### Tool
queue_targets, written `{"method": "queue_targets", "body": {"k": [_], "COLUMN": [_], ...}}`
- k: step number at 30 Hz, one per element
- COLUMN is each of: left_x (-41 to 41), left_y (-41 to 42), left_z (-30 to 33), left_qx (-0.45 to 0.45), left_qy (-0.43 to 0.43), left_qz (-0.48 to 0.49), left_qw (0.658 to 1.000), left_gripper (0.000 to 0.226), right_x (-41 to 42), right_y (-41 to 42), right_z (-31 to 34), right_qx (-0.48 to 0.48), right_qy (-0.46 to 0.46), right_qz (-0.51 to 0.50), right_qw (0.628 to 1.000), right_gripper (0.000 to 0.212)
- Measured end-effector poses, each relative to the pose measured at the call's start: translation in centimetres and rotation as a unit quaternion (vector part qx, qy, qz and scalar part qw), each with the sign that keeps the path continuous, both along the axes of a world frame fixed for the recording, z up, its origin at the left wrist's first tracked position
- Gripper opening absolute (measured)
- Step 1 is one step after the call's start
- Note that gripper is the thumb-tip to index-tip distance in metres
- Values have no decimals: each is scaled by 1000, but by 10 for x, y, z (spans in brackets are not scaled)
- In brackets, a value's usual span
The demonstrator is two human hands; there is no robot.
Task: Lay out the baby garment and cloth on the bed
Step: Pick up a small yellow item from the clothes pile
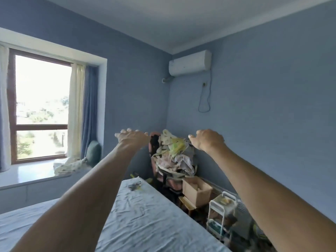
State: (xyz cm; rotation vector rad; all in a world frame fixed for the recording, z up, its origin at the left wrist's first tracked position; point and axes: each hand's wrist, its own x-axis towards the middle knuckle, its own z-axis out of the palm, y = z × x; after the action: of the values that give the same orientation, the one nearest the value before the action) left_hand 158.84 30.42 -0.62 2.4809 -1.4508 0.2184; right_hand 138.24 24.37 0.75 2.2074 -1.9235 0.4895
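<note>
left hand (133,136) raised, fingers loosely spread, holding nothing | right hand (207,139) raised, fingers curled downward, nothing visibly held | baby garment and cloth likely in the heaped pale laundry pile on the pink chair (174,153) beyond both hands; exact pieces unclear | pick one piece, then spread it on the wrinkled light-blue bed sheet (145,215)

Bed: I see the bed (145,215) filling the lower frame, covered in a wrinkled pale blue sheet (60,215).
On it: a small dark cluster of objects (134,185) near the far end; I can't tell what.
</note>
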Motion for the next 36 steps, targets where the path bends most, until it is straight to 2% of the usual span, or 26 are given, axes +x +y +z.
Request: {"method": "queue_targets", "body": {"k": [5, 10, 14, 18, 23, 29, 36], "left_x": [-110, -207, -326, -428, -536, -690, -830], "left_y": [-51, -99, -118, -115, -123, -139, -191], "left_z": [14, 16, -15, -29, -21, -6, 8], "left_qx": [-19, -18, 6, 44, 12, -2, -21], "left_qy": [-22, 23, 2, -11, -16, -9, -7], "left_qz": [-107, -179, -299, -384, -440, -504, -512], "left_qw": [994, 983, 954, 922, 898, 864, 859], "left_gripper": [62, 68, 71, 79, 80, 80, 78], "right_x": [-143, -247, -347, -440, -536, -661, -797], "right_y": [-18, -1, 35, 71, 89, 94, 51], "right_z": [18, 14, 1, -22, -32, -6, 11], "right_qx": [-22, -64, -60, -23, -49, -69, -74], "right_qy": [-41, 1, 34, 28, -3, 11, -6], "right_qz": [-92, -161, -242, -340, -394, -441, -465], "right_qw": [995, 985, 968, 940, 918, 895, 882], "right_gripper": [56, 49, 44, 45, 46, 50, 53]}}
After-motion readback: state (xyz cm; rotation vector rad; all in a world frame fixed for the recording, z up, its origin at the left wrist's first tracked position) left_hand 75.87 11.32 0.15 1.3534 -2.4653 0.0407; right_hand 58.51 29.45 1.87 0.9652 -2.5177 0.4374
